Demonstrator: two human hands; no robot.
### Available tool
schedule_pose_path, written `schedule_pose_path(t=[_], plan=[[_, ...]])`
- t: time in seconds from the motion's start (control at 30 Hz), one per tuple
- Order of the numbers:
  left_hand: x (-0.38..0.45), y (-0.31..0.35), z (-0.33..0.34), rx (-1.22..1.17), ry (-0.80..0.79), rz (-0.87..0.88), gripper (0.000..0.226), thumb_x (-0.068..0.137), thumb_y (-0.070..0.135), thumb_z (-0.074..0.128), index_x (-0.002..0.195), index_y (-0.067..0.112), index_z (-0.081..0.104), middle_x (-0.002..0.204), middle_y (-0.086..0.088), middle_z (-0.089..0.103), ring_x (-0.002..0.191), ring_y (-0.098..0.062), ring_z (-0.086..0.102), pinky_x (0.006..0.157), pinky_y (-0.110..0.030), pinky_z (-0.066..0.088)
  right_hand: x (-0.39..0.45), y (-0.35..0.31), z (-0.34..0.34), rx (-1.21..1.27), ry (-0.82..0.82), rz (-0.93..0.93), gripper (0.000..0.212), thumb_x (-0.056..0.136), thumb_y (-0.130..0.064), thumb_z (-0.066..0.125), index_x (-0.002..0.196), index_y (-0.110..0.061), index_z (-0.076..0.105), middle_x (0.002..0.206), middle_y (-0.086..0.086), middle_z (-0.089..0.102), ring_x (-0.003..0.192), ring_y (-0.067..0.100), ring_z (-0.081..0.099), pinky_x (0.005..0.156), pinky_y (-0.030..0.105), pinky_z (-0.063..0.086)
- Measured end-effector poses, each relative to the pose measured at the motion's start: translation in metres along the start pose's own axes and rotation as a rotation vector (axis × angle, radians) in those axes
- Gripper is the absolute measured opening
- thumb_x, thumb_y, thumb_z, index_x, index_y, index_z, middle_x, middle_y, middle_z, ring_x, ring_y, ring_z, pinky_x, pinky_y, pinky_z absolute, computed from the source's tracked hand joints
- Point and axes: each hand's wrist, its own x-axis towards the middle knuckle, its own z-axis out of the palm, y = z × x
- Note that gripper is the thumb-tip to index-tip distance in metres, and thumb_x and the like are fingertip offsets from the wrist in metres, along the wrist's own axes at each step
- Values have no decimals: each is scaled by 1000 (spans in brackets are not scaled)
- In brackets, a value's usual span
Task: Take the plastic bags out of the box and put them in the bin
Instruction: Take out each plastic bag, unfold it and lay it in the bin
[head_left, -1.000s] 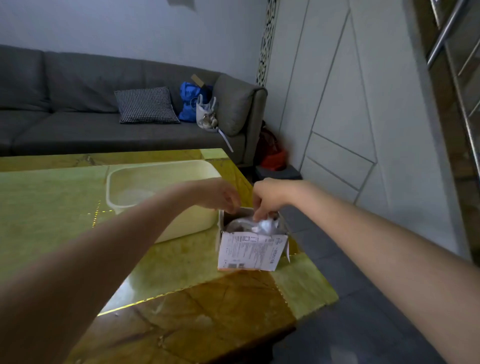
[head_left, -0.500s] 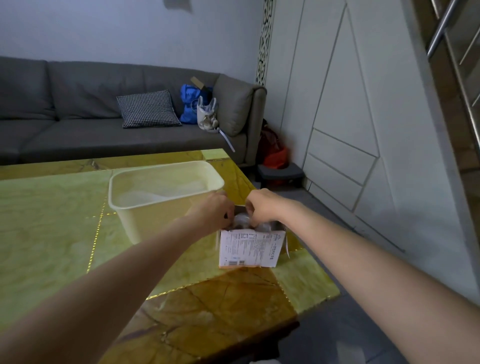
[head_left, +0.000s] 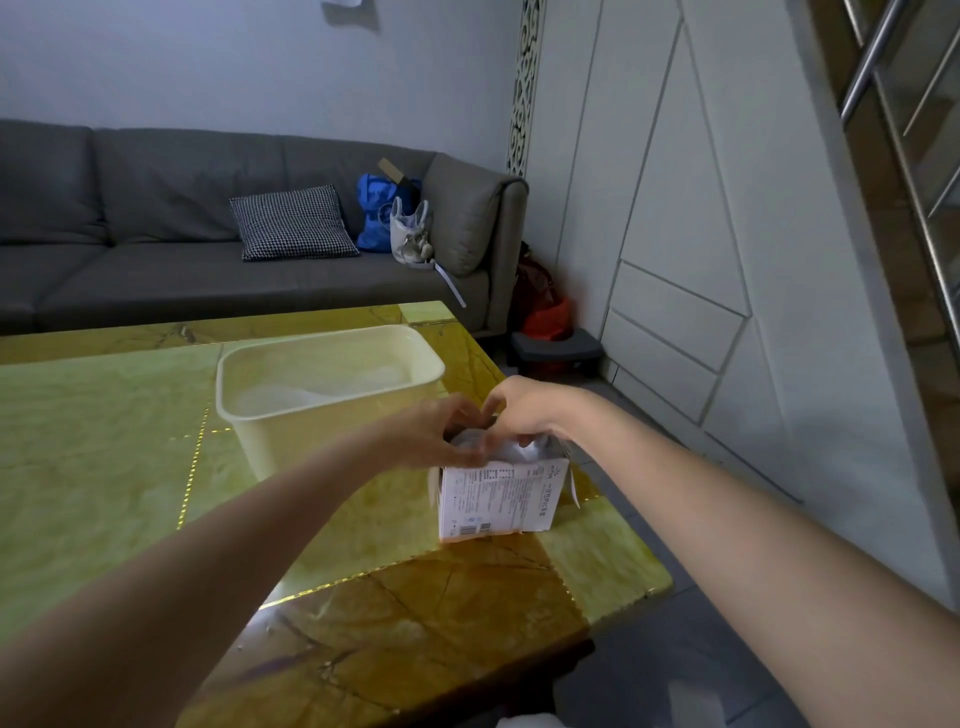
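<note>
Hands both pinch crumpled plastic bags atop the box; the bin sits just left of it.

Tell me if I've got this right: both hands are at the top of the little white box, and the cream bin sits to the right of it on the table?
Not quite. In the head view the cream bin sits to the left of the white box, not the right. The rest holds: the left hand and right hand are both at the box's open top, on the table.
</note>
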Motion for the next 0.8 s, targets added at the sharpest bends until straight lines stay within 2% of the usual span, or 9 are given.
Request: schedule_pose_path(t=[0.13,0.2,0.3,0.37,0.5,0.6,0.63,0.7,0.8], plan=[[5,-5,10,162,6,-22,60,79,36,70,130,23,41,125,4,56,115,-19,44,93,-29,40,4,0,-5,-70,-62,128,25,80,-24,73,76,-4,58,56,2,45,45,12,35,44,22,31],[6,-5,11,173,29,-14,58,79,37,69,129,23,43,123,4,57,114,-20,44,93,-28,38,4,1,-6,-18,-83,118,20,80,-21,73,81,-4,63,64,3,48,49,12,38,47,22,33],[9,-1,9,221,29,-12,49,82,36,66,124,17,49,117,1,57,113,-20,44,85,-24,29,1,-1,-9,291,-163,13,8,83,-13,70,78,-11,64,74,2,57,64,11,51,57,21,43],[10,-1,8,247,21,-25,46,83,38,64,122,16,53,116,-1,56,114,-20,43,86,-24,27,1,-1,-12,442,-228,-52,15,86,-7,65,73,-12,60,78,4,60,69,12,56,64,23,48],[11,-6,9,63,-15,-37,43,81,29,68,119,14,58,118,-4,60,115,-21,49,106,-38,34,0,-8,-26,776,-223,-283,16,88,0,56,75,-8,60,77,5,61,58,7,52,54,16,45],[11,-8,8,19,-42,-40,39,79,27,70,116,17,60,119,-2,60,112,-20,52,103,-39,39,0,-20,-43,1116,-152,-430,21,88,-4,55,70,-10,65,63,0,62,53,8,52,57,20,44],[8,-7,4,-24,-59,-42,33,79,25,70,110,16,62,115,-3,61,108,-19,55,98,-36,44,1,-22,-48,1172,-157,-443,28,87,-4,55,62,-14,65,61,0,62,53,10,54,60,23,45],[0,-5,-14,-326,-112,-32,26,79,24,71,101,13,62,105,-3,64,97,-15,61,86,-28,49,-2,-25,-53,1194,-155,-441,39,89,-3,52,54,-17,63,62,1,64,54,11,59,61,25,47],[-15,-5,-42,-853,-98,-61,43,74,33,66,109,10,59,105,-1,68,98,-12,64,86,-25,47,-1,-22,-52,1292,-13,-402,32,91,0,49,64,-10,63,67,5,64,55,13,61,52,22,51]])
